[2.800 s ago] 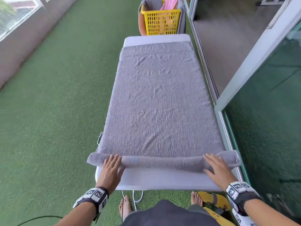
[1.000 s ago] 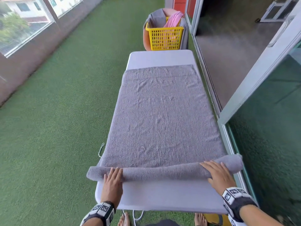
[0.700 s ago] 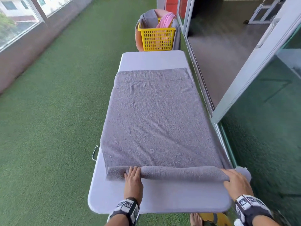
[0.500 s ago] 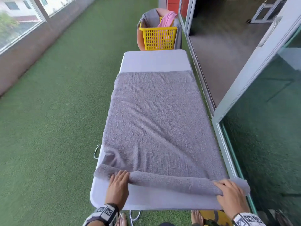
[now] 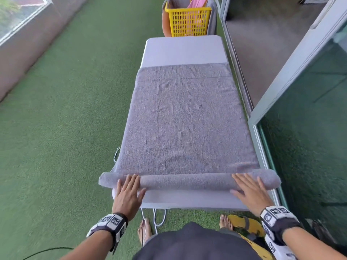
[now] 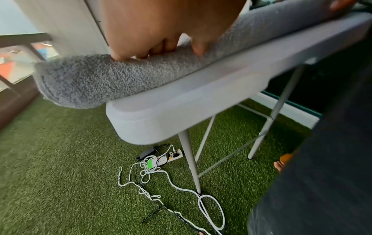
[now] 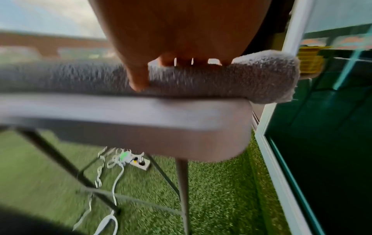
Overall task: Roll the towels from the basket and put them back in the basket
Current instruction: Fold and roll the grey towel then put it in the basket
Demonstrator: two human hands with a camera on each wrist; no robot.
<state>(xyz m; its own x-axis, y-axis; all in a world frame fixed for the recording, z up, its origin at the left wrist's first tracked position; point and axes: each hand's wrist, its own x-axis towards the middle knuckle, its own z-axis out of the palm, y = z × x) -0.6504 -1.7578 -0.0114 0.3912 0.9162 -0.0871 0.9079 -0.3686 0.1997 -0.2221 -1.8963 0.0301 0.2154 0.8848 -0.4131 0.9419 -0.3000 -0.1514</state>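
Both hands flat on towel; wristband markings seemingly unreadable.

Left hand and right hand lie flat-fingered on the rolled end of the grey towel, which spreads ahead of them along the table; beyond stands a yellow basket.
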